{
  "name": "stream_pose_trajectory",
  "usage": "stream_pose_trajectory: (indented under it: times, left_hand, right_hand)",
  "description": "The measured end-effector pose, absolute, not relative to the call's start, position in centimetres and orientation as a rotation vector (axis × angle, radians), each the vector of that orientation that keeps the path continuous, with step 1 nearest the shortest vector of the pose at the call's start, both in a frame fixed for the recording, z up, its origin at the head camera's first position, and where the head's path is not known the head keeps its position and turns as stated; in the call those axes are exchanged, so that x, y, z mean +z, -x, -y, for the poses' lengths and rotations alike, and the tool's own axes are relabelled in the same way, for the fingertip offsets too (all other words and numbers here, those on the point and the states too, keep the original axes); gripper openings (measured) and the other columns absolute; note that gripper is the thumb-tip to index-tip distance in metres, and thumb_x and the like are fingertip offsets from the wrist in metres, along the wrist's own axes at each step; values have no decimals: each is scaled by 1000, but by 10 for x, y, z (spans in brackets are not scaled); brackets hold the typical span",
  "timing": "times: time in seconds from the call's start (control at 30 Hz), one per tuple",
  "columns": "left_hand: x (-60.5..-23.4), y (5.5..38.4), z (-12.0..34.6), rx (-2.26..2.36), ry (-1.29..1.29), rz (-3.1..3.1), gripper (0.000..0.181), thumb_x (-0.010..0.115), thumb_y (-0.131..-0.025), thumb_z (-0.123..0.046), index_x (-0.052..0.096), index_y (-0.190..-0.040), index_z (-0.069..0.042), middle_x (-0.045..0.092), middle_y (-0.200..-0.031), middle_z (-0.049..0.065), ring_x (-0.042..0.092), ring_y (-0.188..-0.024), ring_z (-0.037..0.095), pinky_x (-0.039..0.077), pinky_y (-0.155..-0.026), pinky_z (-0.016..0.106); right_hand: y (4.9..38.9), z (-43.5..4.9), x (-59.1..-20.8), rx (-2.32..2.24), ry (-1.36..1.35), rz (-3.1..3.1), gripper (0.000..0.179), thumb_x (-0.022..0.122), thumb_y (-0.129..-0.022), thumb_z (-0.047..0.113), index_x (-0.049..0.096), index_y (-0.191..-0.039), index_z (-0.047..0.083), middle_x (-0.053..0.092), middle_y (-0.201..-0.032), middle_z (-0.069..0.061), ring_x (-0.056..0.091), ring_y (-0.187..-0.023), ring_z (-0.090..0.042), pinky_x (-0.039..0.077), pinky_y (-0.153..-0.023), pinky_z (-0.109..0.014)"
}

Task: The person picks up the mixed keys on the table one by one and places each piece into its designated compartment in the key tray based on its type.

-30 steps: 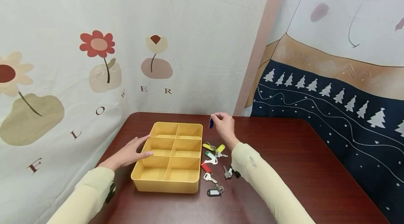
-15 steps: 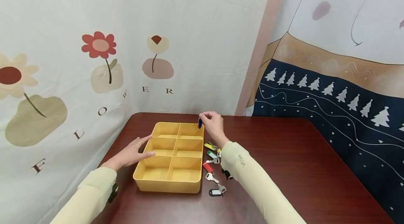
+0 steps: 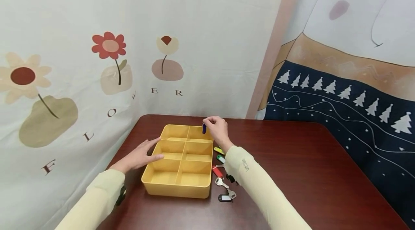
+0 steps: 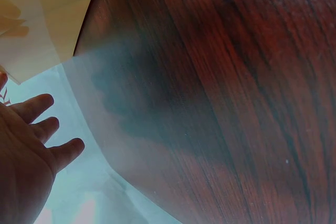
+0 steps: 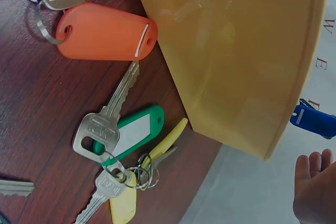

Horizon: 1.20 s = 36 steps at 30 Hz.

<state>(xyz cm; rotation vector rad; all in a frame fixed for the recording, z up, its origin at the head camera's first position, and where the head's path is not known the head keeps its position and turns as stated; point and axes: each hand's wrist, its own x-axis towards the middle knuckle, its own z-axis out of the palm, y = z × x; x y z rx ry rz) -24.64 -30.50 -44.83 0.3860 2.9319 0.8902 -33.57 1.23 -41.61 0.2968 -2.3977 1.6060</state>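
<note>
A yellow divided box [image 3: 176, 191] with several compartments stands on the table. My right hand [image 3: 219, 131] pinches a blue key tag [image 3: 204, 128], which hangs over the box's far right compartment. In the right wrist view the blue tag shows just past the box's rim; any key on it is largely hidden. My left hand [image 3: 140, 155] lies along the box's left side, thumb and fingers spread at the rim. Beside the box's right wall lie keys with a red tag [image 3: 217, 171], a green tag [image 5: 137, 132], yellow tags [image 5: 123, 203] and a black tag [image 3: 225, 198].
The dark red wooden table [image 3: 285, 172] extends to the right of the keys. Behind it hangs a pale cloth [image 3: 207, 43] with printed flowers, and a navy cloth [image 3: 324, 115] with trees is at the right. My right sleeve [image 3: 256, 179] covers part of the keys.
My right hand has carried the blue key tag leftward, from above the table to over the far right compartment. My left hand has stayed at the box. The head view has shifted slightly.
</note>
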Motion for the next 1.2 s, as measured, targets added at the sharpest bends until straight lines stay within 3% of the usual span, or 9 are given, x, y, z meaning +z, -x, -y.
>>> stream_pose_trajectory:
  times: [0.4,1.2]
  left_hand:
    - [-448,248,304,892,-369,-2926,89,67,-89,-56,32,-155,-7,32,-153,30,12,-144,54,15,-110,69]
    - [-451,250,307,877,-386,-2932,87,67,-89,-54,33,-154,-7,32,-152,33,12,-143,55,17,-109,70]
  right_hand:
    - [340,-16,-412,1604,-273,2407,21,71,-93,32,79,-101,14,70,-103,-1,62,-95,-20,52,-82,-38]
    - [350,-69,-413,1541,-188,2373,27,70,-93,32,78,-107,11,72,-107,-6,65,-102,-24,52,-87,-42]
